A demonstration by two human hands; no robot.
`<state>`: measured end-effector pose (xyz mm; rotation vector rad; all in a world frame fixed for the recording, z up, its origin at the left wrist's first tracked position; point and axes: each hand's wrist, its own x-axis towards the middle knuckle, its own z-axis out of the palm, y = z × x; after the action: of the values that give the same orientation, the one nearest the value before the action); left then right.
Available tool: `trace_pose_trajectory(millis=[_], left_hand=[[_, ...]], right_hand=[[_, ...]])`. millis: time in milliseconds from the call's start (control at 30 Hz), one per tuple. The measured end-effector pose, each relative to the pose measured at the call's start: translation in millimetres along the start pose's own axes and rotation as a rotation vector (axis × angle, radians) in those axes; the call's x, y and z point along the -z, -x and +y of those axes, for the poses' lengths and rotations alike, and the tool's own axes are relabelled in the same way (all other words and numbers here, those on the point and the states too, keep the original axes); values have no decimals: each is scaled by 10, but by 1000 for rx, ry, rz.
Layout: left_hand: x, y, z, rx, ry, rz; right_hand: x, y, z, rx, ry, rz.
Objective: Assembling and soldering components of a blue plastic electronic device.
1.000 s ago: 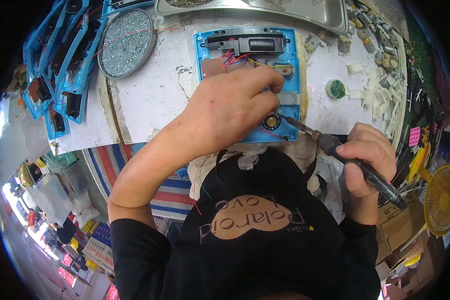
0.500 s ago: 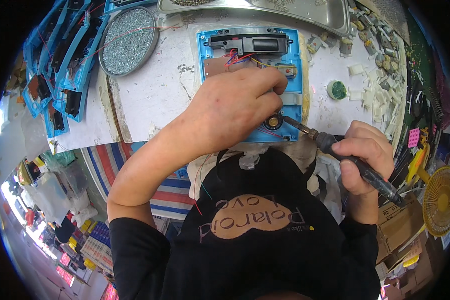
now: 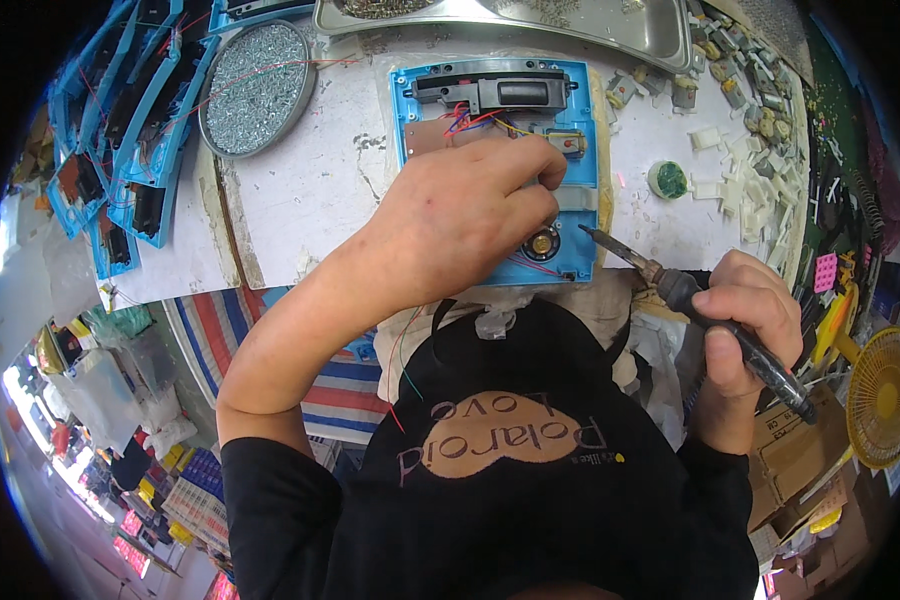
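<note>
A blue plastic housing point(image 3: 583, 174) lies on the table in front of me. Inside are a black compartment part point(image 3: 525, 94), a brown circuit board point(image 3: 426, 136), red, blue and yellow wires point(image 3: 465, 117) and a small round speaker point(image 3: 542, 243). Bent over the housing, my left hand point(image 3: 465, 215) has its fingers closed beside the speaker; whatever they pinch is hidden. My right hand point(image 3: 755, 312) grips a soldering iron point(image 3: 682, 292) by its dark handle. The iron's tip points at the right part of the housing, just right of the speaker.
A round tray of small screws point(image 3: 255, 90) sits left of the housing, near stacked blue housings point(image 3: 150, 130). Behind stands a metal tray point(image 3: 610, 30). To the right are a small round tub with green contents point(image 3: 668, 180) and scattered white plastic parts point(image 3: 755, 195). A yellow fan point(image 3: 878, 398) stands lower right.
My right hand has drawn the soldering iron to the right, so its tip has come away from the speaker's edge. My left hand has barely moved.
</note>
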<state>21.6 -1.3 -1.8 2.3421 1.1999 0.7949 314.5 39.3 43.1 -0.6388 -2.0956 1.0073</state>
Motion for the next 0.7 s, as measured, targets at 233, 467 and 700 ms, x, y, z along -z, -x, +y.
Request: trace_pose_trajectory(millis=[233, 467, 700], left_hand=[[11, -6, 15, 20, -2, -2], [123, 3, 186, -25, -12, -37], [-12, 133, 283, 88, -108, -5]], right_hand=[[19, 20, -18, -22, 5, 30], [90, 71, -16, -40, 2, 94], [152, 132, 30, -4, -2, 134]])
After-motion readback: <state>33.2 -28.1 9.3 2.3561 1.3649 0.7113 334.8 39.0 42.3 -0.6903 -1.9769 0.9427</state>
